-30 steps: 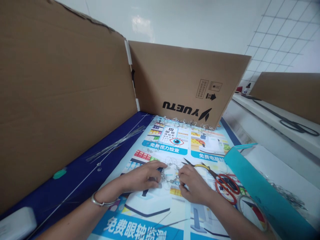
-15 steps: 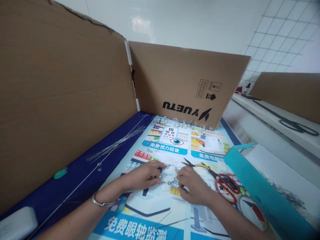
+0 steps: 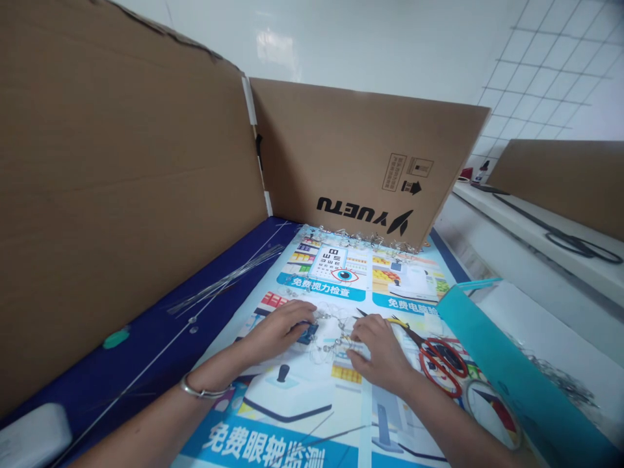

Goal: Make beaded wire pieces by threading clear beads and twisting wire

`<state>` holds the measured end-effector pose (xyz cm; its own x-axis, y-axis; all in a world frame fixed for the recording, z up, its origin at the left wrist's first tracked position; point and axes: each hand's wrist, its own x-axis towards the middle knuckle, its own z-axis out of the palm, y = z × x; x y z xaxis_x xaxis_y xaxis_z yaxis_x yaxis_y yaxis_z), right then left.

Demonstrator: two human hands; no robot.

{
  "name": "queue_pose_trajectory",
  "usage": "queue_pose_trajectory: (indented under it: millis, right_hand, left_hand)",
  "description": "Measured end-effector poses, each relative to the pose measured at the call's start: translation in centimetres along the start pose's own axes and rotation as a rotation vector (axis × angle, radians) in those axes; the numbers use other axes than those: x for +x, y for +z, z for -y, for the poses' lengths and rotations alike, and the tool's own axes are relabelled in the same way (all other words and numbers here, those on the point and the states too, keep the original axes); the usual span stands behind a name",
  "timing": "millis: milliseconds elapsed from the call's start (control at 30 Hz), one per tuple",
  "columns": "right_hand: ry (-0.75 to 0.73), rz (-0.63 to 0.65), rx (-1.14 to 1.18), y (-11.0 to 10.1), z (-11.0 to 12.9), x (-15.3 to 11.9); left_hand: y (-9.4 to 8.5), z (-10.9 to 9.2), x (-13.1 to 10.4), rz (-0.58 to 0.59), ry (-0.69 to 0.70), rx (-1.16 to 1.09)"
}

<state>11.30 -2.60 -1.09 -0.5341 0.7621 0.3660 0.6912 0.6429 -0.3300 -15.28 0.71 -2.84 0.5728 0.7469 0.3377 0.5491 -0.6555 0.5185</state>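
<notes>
A ring of thin wire and clear beads (image 3: pixel 325 348) lies on the printed sheet (image 3: pixel 292 396) between my hands. On its left side my left hand (image 3: pixel 284 330) rests at the edge, fingers bent and apart, a bracelet on the wrist. At the right edge of the ring is my right hand (image 3: pixel 379 351), its thumb and fingers apart. Whether the fingertips touch the wire is too small to tell. Red-handled scissors (image 3: pixel 442 365) and yellow-handled pliers (image 3: pixel 398 323) lie just right of my right hand.
Cardboard panels (image 3: pixel 341 149) stand at the left and back. Loose wires (image 3: pixel 227 279) lie at left, wire pieces (image 3: pixel 385 242) along the back. A teal box (image 3: pixel 517 364) with wire pieces, a tape roll (image 3: pixel 492 413) and a white object (image 3: pixel 36 435) flank my arms.
My hands have spread slightly apart and their fingers have opened around the wire ring. Both hands have moved a little toward the back.
</notes>
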Motion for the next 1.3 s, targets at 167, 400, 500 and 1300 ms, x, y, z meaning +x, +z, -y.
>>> queue_pose_trajectory:
  millis: [167,400,500,1300]
  right_hand:
    - [-0.042,-0.024,0.007,0.1,-0.1,0.0]
    - [-0.029,-0.047,0.013,0.4,-0.6,-0.2]
    - [-0.036,-0.048,0.004,0.5,-0.7,-0.2]
    - [-0.026,0.087,-0.107,0.8,-0.4,0.1]
  left_hand:
    - [0.5,0.7,0.0,-0.053,-0.032,0.036]
    - [0.7,1.3,0.1,-0.064,-0.147,0.060]
    - [0.6,1.0,0.1,-0.064,-0.184,0.062]
    - [1.0,-0.1,0.3,-0.101,-0.200,0.049]
